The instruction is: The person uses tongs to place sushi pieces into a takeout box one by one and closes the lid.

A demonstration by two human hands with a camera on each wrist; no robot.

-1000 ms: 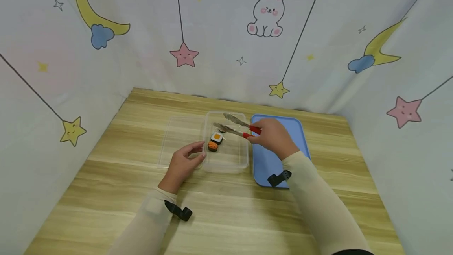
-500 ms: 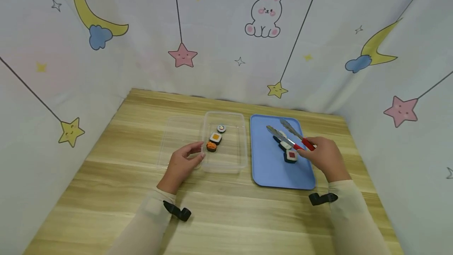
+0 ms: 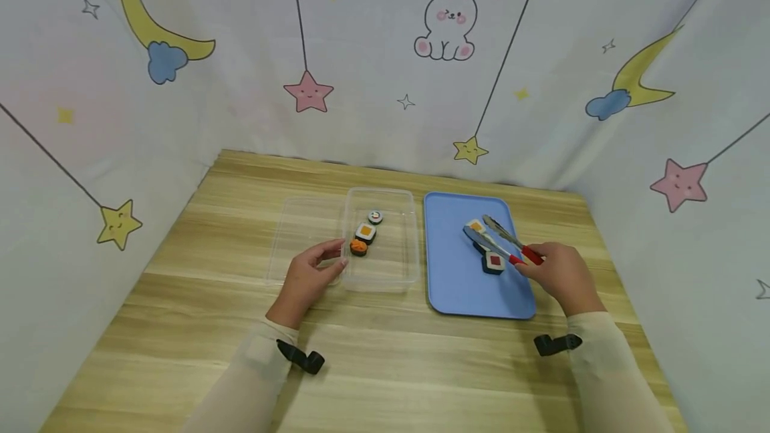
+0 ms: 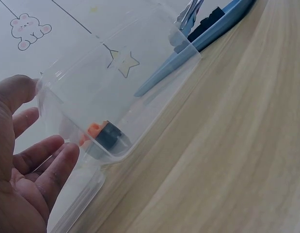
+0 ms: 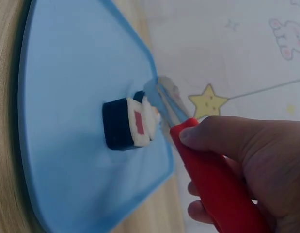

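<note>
My right hand (image 3: 559,272) grips red-handled metal tongs (image 3: 517,259) over the blue tray (image 3: 457,293). The tongs' tips are spread apart around the back sushi pieces; whether they touch one is unclear. On the tray, a sushi roll with a red centre (image 3: 493,262) sits in front, and one with an orange centre (image 3: 475,226) lies at the back. My left hand (image 3: 308,279) touches the left side of the clear plastic box (image 3: 391,282) with relaxed fingers. Inside it stand an orange-topped sushi (image 3: 358,247), a square orange-centred roll (image 3: 365,232) and a small round roll (image 3: 375,217).
A clear lid (image 3: 285,232) lies flat on the wooden table (image 3: 373,359), left of the box and partly behind my left hand. The tray stands just right of the box. A white patterned curtain (image 3: 373,132) encloses the back and sides.
My right hand and the tongs have moved right, from over the box to over the tray, leaving the small round roll in view. My left hand has stayed by the box.
</note>
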